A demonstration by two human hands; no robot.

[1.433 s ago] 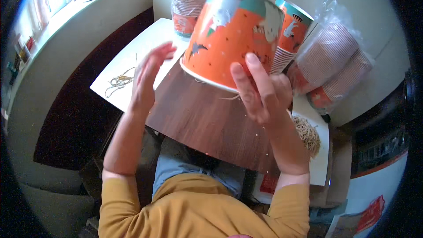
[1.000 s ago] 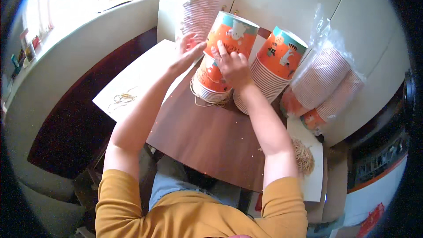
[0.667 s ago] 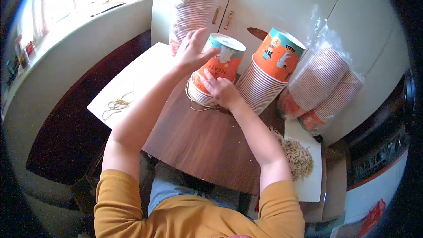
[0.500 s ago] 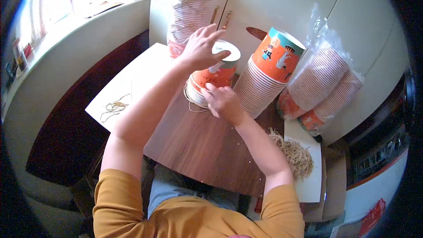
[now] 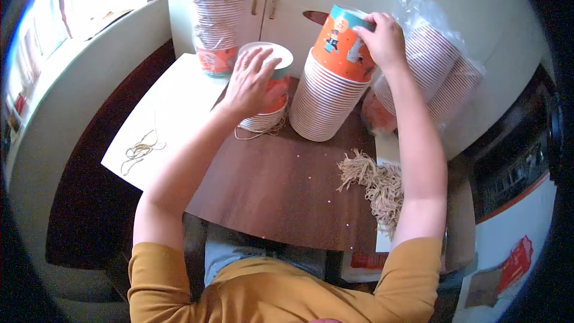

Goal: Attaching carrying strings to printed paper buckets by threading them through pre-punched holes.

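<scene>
On the brown wooden surface [image 5: 257,185], the right hand [image 5: 385,39] is now pinching the tall orange-and-teal paper-bucket stack [image 5: 330,93] atop, shifting work there; the left hand [image 5: 248,81], spread, ungripping, is staying by the short matching stack [image 5: 278,90].

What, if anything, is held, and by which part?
The right hand grips the tall stack's top cup by its upper edge. Whether the left hand holds anything is unclear.

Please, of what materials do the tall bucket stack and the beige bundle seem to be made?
Tall bucket stack: probably coated paperboard, smooth and printed, judging by its thin nested white rims.

Beige bundle: likely string or cord, matte, since many thin loose strands show; the fibre cannot be told.
</scene>
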